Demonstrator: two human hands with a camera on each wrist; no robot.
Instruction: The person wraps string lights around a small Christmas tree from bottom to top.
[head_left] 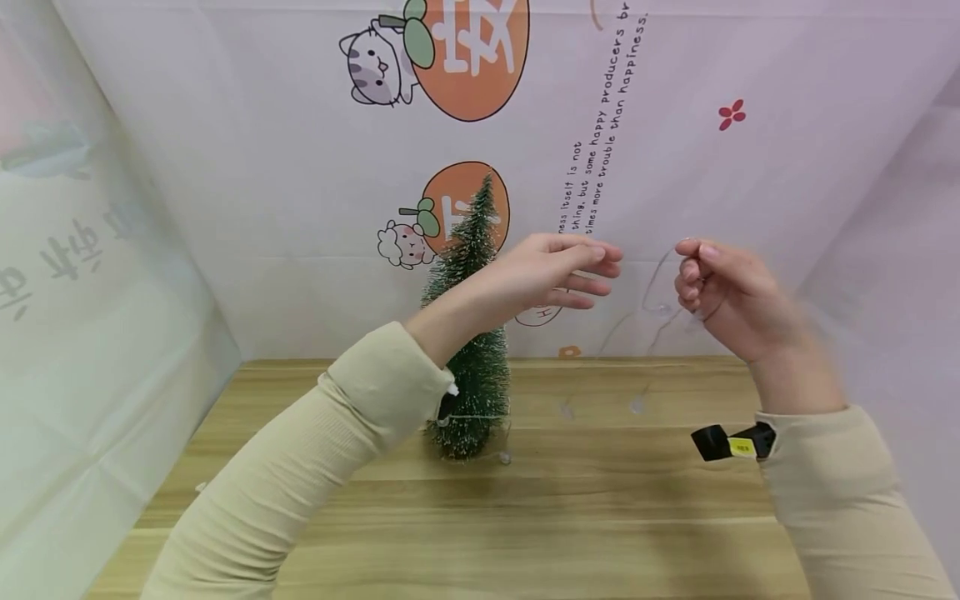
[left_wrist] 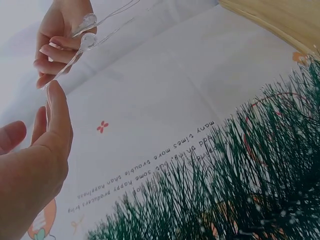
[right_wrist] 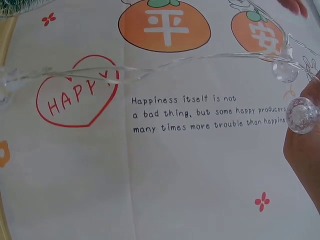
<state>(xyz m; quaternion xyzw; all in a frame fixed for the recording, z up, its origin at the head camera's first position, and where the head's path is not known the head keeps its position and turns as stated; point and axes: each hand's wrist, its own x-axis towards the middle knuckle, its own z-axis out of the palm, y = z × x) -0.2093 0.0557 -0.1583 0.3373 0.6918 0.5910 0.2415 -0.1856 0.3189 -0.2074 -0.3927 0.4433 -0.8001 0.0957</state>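
A small green artificial Christmas tree point(head_left: 480, 379), its needles tipped white, stands upright on the wooden table. A thin clear string of fairy lights point(right_wrist: 302, 115) with round clear bulbs hangs from my right hand point(head_left: 731, 292), which pinches the wire between thumb and curled fingers, right of the tree. Part of the wire crosses the tree's lower section, and a bulb point(head_left: 505, 457) dangles beside its base. My left hand point(head_left: 558, 271) reaches across in front of the tree, fingers extended and spread. In the left wrist view the wire passes close to its fingertips; whether they touch is unclear.
A white printed cloth point(head_left: 300, 167) with cartoon fruit and lettering hangs behind the table and along both sides. The wooden tabletop point(head_left: 570, 517) stretches in front of the tree. Dark wrist camera gear point(head_left: 731, 442) sits at the right cuff.
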